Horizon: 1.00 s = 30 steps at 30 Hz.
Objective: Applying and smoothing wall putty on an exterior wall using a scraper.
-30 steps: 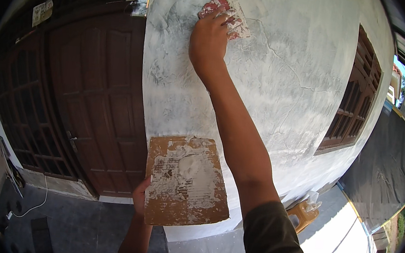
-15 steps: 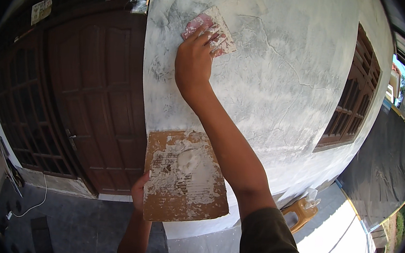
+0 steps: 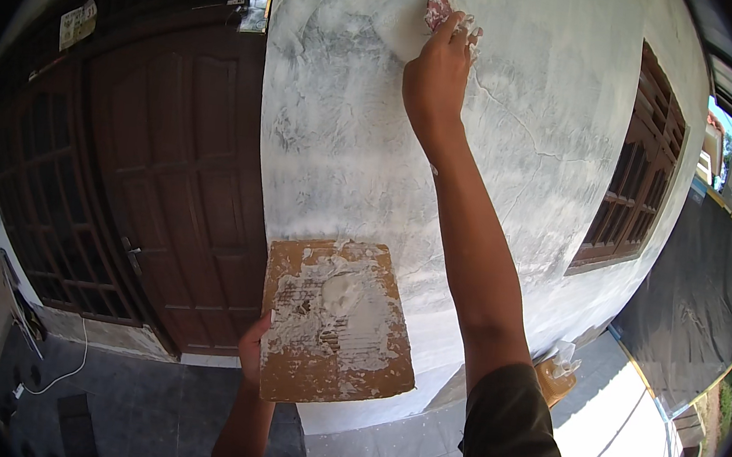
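High on the grey-white wall (image 3: 345,174), my right hand (image 3: 436,81) grips a flat reddish putty spreader (image 3: 440,8) smeared with white. The spreader is seen steeply from the side and appears to rest against the wall; its far edge is partly hidden by putty and fingers. Lower down, my left hand (image 3: 254,345) holds a brown cardboard-like board (image 3: 368,386) by its left edge, fingers mostly hidden beneath it. White putty covers much of the board, with a thick lump (image 3: 340,295) near its middle.
A dark brown wooden door (image 3: 187,167) with a handle stands left of the wall. To the right are a shuttered window (image 3: 635,179) and a dark sheet (image 3: 685,303). A tan container (image 3: 556,381) sits on the floor beyond my right arm. A white cable (image 3: 83,351) lies at lower left.
My right hand has moved up and to the right across the wall with the spreader, which is now turned more edge-on. The left hand and board have barely moved.
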Motion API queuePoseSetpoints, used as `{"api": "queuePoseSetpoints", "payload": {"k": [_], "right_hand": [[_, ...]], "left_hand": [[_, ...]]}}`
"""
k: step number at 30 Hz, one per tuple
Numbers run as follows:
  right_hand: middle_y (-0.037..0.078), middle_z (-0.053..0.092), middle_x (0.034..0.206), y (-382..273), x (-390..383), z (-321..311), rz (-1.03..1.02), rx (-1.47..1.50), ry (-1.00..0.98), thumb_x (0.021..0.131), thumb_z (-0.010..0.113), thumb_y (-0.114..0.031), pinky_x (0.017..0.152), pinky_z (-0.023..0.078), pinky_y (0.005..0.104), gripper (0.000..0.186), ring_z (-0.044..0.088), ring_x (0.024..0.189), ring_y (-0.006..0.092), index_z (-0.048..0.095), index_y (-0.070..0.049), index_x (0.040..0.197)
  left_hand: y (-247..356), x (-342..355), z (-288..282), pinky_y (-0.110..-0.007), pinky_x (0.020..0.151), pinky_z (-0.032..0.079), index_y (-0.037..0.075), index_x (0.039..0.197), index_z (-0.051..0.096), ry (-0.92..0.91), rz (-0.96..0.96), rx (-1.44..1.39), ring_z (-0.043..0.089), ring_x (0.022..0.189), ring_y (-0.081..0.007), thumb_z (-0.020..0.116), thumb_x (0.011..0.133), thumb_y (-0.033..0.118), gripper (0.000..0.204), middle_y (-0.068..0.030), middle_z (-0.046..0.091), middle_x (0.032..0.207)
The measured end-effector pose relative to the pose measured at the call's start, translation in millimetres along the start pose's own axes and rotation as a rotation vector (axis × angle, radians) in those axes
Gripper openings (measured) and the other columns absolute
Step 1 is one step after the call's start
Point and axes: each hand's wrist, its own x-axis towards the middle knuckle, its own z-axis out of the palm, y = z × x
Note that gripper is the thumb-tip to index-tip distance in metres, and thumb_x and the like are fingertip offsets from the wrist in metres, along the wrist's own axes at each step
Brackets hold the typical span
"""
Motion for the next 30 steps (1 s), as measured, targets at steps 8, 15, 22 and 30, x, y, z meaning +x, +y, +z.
{"api": "queuePoseSetpoints", "payload": {"k": [8,15,22,30], "right_hand": [[0.031,0.047,0.109,-35,-4,52,0.096,-0.266,-0.194,0.076,0.054,0.001,0.076,0.050,0.0413,0.054,0.058,0.090,0.0358,0.032,0.019,0.122],[0.033,0.045,0.113,-53,-26,58,0.081,-0.329,-0.258,0.076,0.057,-0.002,0.076,0.051,0.0382,0.057,0.058,0.091,0.0346,0.033,0.019,0.123],[0.034,0.045,0.116,-71,-58,60,-0.014,-0.424,-0.173,0.075,0.057,-0.004,0.082,0.048,0.0449,0.058,0.057,0.093,0.0349,0.035,0.019,0.123],[0.033,0.052,0.102,-91,-120,-34,-0.088,0.137,-0.610,0.073,0.050,0.006,0.075,0.048,0.0436,0.044,0.057,0.088,0.0432,0.042,0.016,0.115]], "left_hand": [[-3,8,-8,-0.039,0.088,0.046,-0.004,0.118,0.049,-0.062,0.003,0.019,0.059,0.099,-0.0274,0.042,0.091,0.023,0.039,-0.0168,0.059,0.111],[-2,15,-6,-0.040,0.091,0.044,-0.004,0.120,0.048,-0.037,-0.002,-0.009,0.058,0.101,-0.0284,0.042,0.091,0.023,0.039,-0.0168,0.058,0.113],[-5,5,-7,-0.041,0.091,0.044,-0.003,0.121,0.046,-0.030,-0.019,-0.026,0.057,0.102,-0.0286,0.042,0.090,0.022,0.040,-0.0167,0.057,0.115],[-8,-25,-16,-0.041,0.091,0.044,-0.003,0.120,0.048,0.006,-0.015,-0.048,0.057,0.102,-0.0279,0.042,0.090,0.022,0.039,-0.0152,0.057,0.114]]}}
